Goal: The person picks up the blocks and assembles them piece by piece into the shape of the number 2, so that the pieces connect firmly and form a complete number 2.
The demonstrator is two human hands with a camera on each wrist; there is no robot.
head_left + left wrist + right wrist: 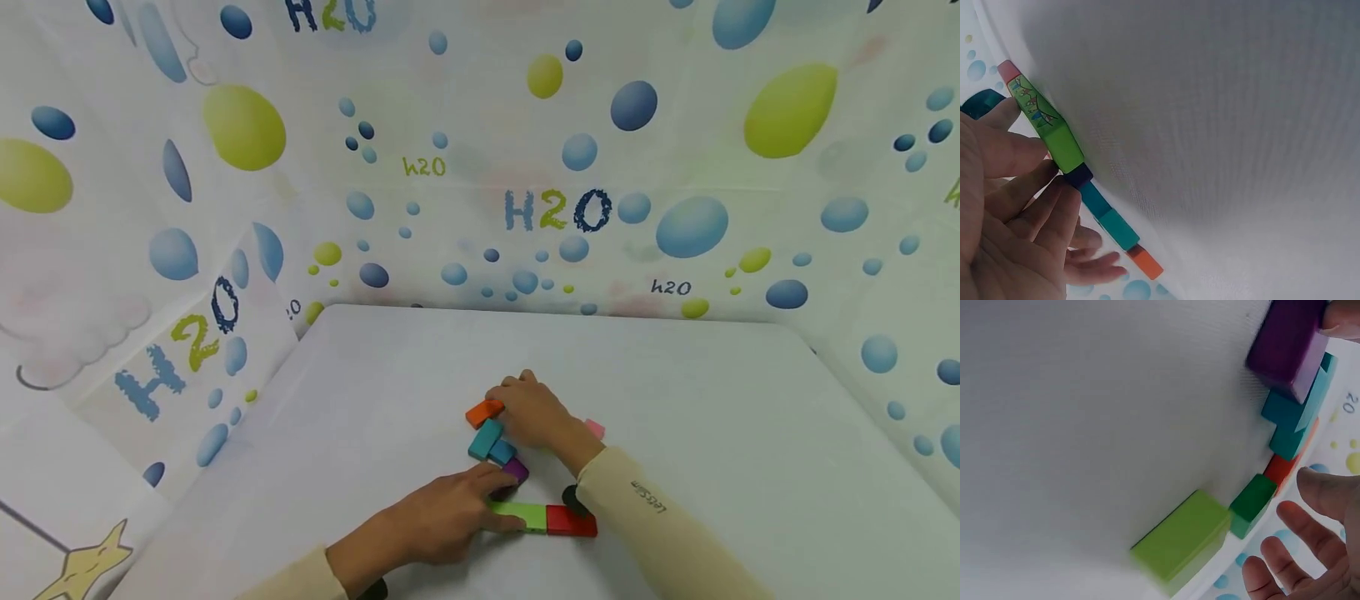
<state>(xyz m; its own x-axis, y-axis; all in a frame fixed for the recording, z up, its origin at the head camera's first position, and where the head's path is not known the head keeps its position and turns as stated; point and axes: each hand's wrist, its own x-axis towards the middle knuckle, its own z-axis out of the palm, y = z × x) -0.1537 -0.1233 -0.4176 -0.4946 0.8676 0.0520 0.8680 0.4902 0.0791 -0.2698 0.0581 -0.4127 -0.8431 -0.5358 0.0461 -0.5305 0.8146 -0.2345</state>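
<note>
A bent row of coloured blocks lies on the white table. My left hand [450, 515] rests at its near corner, fingers fairly straight, thumb on the lime block [534, 517] and fingertips at the purple block [516, 471]. A red block [572, 522] meets the lime one's right end. Beyond the purple come a blue block [502, 452], a teal block [485, 438] and an orange block [483, 413]. My right hand [532, 412] is beside the orange block, its fingers spread beside a dark green block [1252, 505] in the right wrist view, holding nothing.
A light green block [1182, 542] follows the dark green one; the right hand hides both in the head view. A pink block [594, 428] shows partly behind the right wrist. Patterned cloth [465, 183] hangs behind the white table [360, 392].
</note>
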